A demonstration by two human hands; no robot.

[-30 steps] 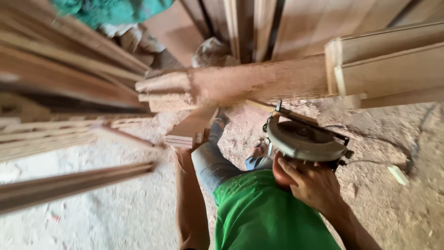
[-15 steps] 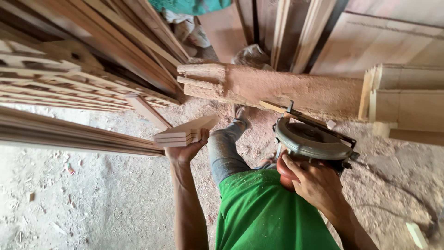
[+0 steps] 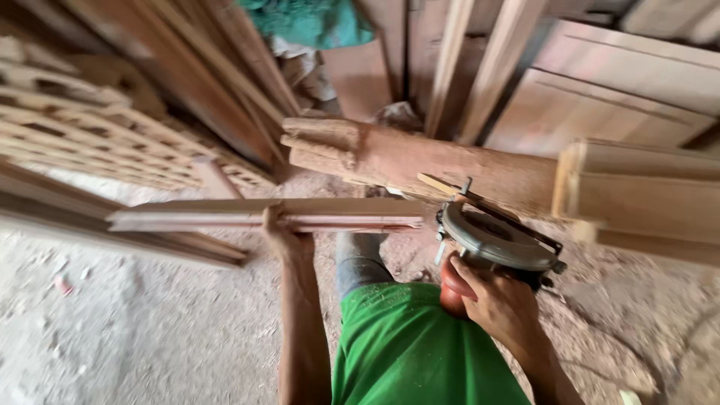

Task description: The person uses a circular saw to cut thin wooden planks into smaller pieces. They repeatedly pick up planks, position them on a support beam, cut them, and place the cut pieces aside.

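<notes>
My left hand (image 3: 289, 238) grips a bundle of thin wooden strips (image 3: 225, 215), held level and crosswise in front of me above the sawdust floor. My right hand (image 3: 501, 304) holds a circular saw (image 3: 495, 244) by its red handle, with the grey blade guard facing up. The saw's front sits just beyond the right end of the strips. Below both hands I see my green shirt (image 3: 420, 352) and a grey trouser leg (image 3: 360, 259).
A thick rough log (image 3: 420, 161) lies across just behind the saw. Planks and boards (image 3: 600, 105) lean at the back and right. A wooden lattice panel (image 3: 97, 142) and long slats (image 3: 112, 232) lie at the left. Sawdust covers the floor (image 3: 150, 330).
My left hand has swung the wooden strips from pointing away to lying level and crosswise. The view has shifted right and closer. The saw stays in my right hand.
</notes>
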